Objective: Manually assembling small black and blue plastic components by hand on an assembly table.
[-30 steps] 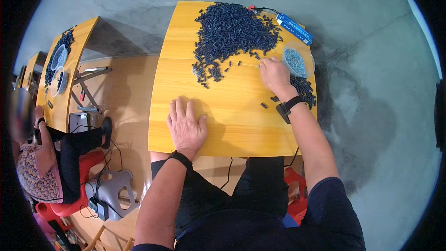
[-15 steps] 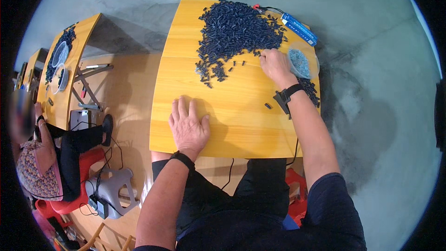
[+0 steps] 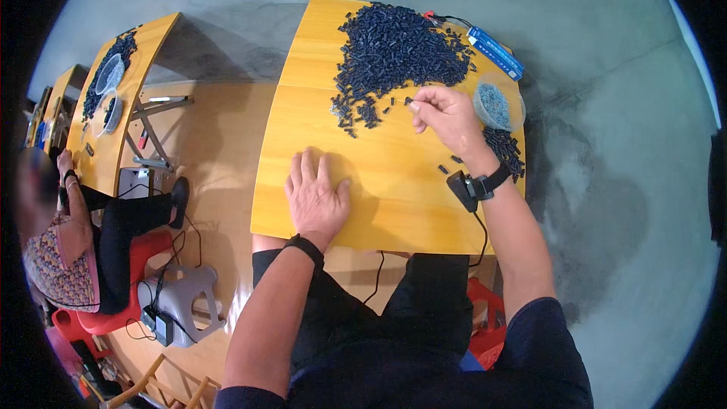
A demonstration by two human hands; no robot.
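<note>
My right hand [image 3: 450, 117] is raised a little over the table, thumb and forefinger pinched on a small black piece [image 3: 409, 101]. Below and left of it, my left hand [image 3: 316, 201] lies flat on the yellow tabletop [image 3: 394, 204] with its fingers apart, holding nothing. Toward the far side spreads a large heap of short black cylindrical pieces [image 3: 401, 45], with strays along its near edge. Right of my right hand stands a clear plastic bowl [image 3: 518, 106] containing tiny light-blue bits [image 3: 492, 106]. A smaller group of black pieces [image 3: 506, 153] lies beside my right wrist.
A blue and white box [image 3: 495, 53] rests near the far right corner, beside a red-tipped black cord [image 3: 447, 17]. From my right wrist device [image 3: 466, 188] a cable hangs over the near edge. At left, another person sits by a similar table [image 3: 140, 83].
My right hand has drawn back from the heap's edge toward me, pinching a black piece. Another loose piece now shows near my right wrist. My left hand stays flat on the table.
</note>
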